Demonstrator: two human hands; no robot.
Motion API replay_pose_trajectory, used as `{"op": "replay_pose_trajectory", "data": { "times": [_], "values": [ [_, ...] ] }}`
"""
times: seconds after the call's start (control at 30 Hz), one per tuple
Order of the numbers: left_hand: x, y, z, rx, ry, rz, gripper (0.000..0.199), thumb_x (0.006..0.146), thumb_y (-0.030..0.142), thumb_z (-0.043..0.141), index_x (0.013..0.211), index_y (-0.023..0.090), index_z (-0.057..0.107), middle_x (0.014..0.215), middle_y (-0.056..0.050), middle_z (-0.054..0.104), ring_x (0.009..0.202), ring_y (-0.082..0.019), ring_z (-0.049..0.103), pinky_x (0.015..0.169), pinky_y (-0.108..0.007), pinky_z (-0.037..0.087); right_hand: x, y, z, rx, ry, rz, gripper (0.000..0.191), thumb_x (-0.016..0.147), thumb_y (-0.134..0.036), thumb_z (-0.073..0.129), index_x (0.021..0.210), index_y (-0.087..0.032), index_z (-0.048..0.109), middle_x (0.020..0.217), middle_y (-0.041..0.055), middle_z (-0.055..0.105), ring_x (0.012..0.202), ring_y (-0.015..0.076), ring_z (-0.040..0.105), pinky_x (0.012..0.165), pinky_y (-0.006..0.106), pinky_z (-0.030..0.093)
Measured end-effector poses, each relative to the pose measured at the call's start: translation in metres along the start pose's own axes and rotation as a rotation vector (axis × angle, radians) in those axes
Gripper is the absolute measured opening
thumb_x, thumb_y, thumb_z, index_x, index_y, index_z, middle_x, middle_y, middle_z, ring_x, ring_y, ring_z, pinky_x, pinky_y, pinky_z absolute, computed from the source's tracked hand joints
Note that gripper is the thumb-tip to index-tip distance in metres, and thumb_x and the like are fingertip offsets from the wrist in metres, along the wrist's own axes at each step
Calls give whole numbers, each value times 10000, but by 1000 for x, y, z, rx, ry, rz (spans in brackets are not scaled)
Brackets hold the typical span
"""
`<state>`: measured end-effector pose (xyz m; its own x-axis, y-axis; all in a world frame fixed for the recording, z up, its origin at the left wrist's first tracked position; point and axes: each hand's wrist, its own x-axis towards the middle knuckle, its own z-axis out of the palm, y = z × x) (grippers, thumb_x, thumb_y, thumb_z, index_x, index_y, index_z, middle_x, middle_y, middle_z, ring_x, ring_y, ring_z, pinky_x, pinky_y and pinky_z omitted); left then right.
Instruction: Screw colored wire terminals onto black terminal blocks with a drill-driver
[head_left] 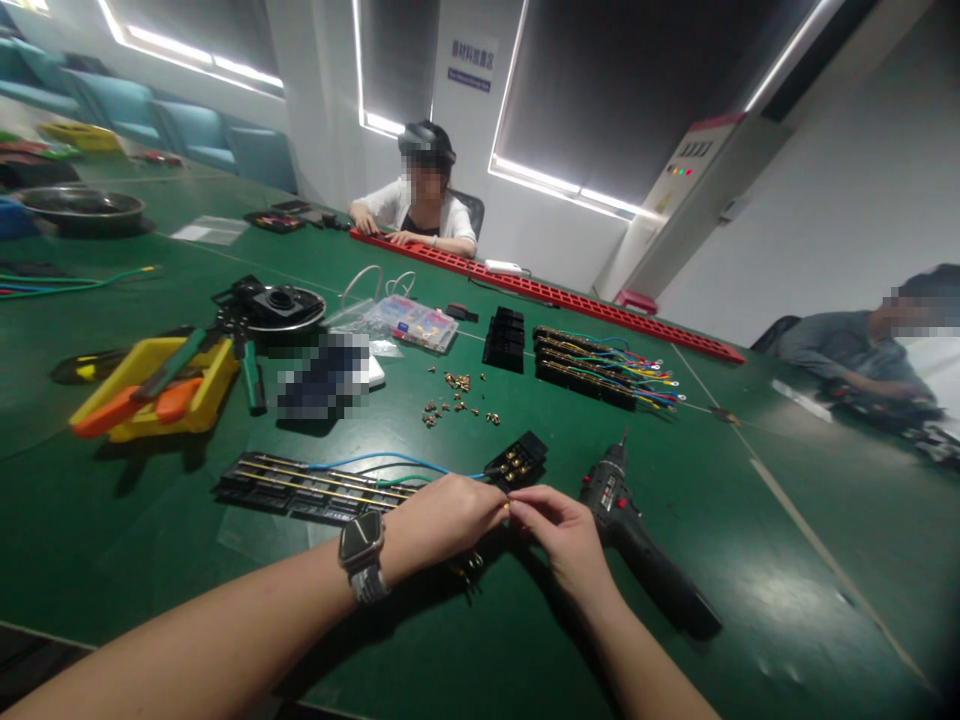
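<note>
Currently, the left hand (454, 515) and right hand (561, 528) are pinching a tiny yellow piece (507, 506), nearly closed; its smallness is risking a slip from their grip.

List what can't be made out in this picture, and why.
In the head view:
Yellow piece between left hand and right hand: too small to identify.
Black strip, right end: behind the left hand.
Wall sign, small lettering: blurred.
Blue object: cut off by the left edge.

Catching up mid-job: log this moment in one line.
left hand, right hand: meeting at small yellow piece | drill: lying right of hands | brass screws: scattered beyond hands
</note>
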<state>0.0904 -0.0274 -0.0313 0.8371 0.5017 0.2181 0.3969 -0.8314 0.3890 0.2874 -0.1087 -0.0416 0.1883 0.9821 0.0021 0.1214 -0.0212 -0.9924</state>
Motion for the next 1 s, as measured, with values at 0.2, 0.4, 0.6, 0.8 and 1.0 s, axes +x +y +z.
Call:
{"op": "replay_pose_trajectory", "data": {
  "times": [0.2,0.4,0.6,0.8,1.0],
  "values": [
    [-1,1,3,20,25,-8,307,1110,355,506,982,165,710,869,-87,784,744,-226,759,650,-274,511,2,-1,-2,-65,-12,-34,285,832,-486,854,945,-225,847,812,33,794,734,211,716,699,335,570],
    [0,1,2,-9,49,-14,296,1101,345,530,958,158,710,868,-100,770,750,-227,750,677,-288,524,0,-6,-6,-176,-38,-97,266,867,-469,823,972,-226,848,938,67,798,868,248,722,795,369,573],
    [1,2,0,-31,42,-20,309,1106,346,522,927,169,701,860,-77,764,765,-221,745,686,-279,512,8,-10,-21,-430,37,-334,225,1019,-384,652,1105,-230,793,984,72,780,807,222,732,739,361,597],
    [1,-2,2,-185,85,-67,205,1087,347,577,1210,209,665,1028,-65,787,899,-223,771,759,-283,546,54,-17,-41,-781,-170,-585,505,907,-153,640,1404,-223,691,1570,157,579,1477,336,513,1214,571,408],
    [1,-9,-2,-272,137,-206,195,1053,384,644,1023,191,653,925,-32,766,800,-183,724,682,-254,495,53,-28,-42,-1058,-300,-541,530,919,-152,702,1438,-241,644,1471,138,647,1362,304,597,1139,520,481]
  ]
}}
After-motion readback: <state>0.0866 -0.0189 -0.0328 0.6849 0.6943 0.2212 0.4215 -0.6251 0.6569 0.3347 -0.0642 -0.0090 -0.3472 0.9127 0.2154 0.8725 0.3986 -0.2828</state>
